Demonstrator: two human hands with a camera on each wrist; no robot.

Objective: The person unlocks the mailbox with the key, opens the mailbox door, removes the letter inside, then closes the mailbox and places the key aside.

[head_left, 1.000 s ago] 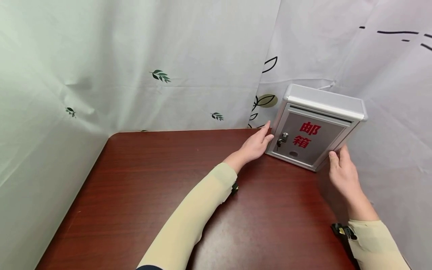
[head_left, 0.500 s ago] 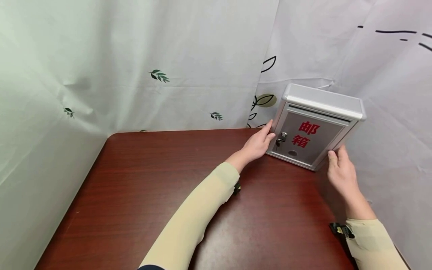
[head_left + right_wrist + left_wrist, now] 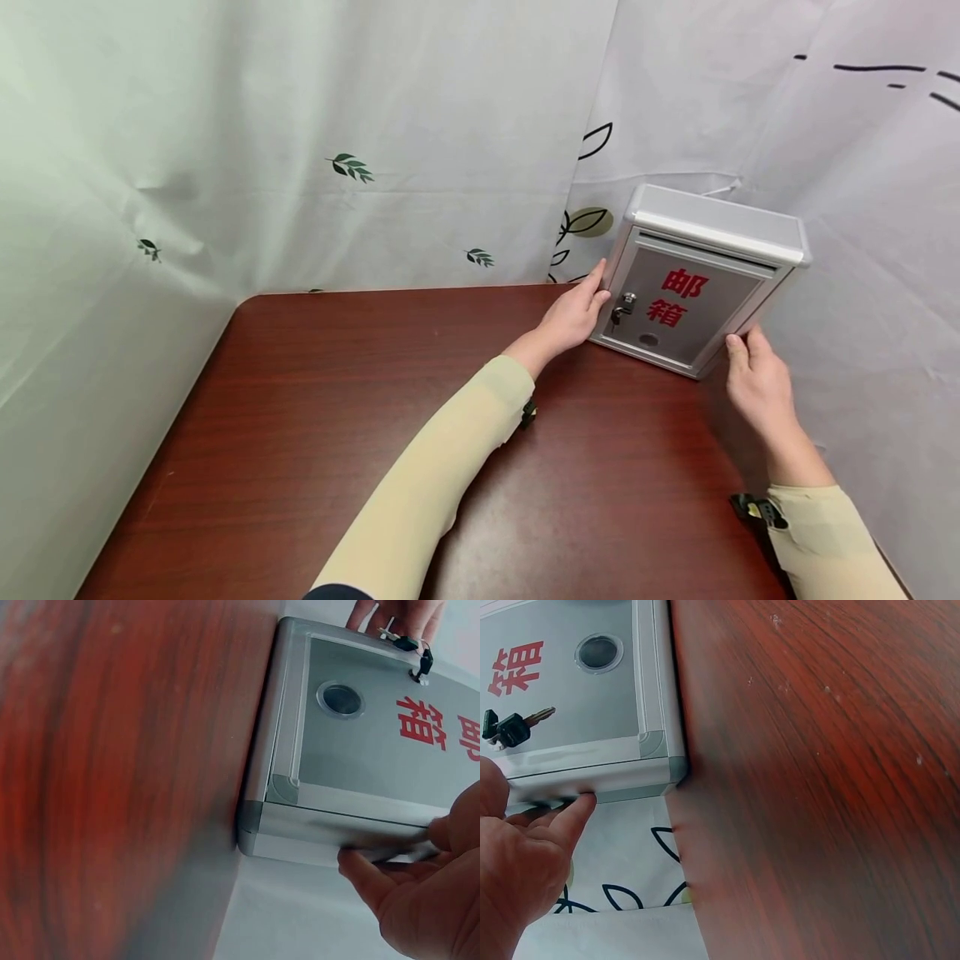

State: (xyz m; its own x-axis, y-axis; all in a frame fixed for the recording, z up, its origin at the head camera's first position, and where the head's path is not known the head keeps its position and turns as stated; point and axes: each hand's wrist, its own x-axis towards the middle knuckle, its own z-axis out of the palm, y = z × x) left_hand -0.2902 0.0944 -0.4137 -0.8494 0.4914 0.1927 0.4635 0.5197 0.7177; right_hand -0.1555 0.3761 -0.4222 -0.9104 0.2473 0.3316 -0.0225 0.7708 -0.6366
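Mailbox [image 3: 693,296] — slot [image 3: 705,252], head view only

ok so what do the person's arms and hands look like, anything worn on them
Both the left hand and right hand are gloveless. The left sleeve and right sleeve are plain pale yellow, with dark navy cloth above the left one. A small black fitting with a yellowish patch shows by the right cuff.
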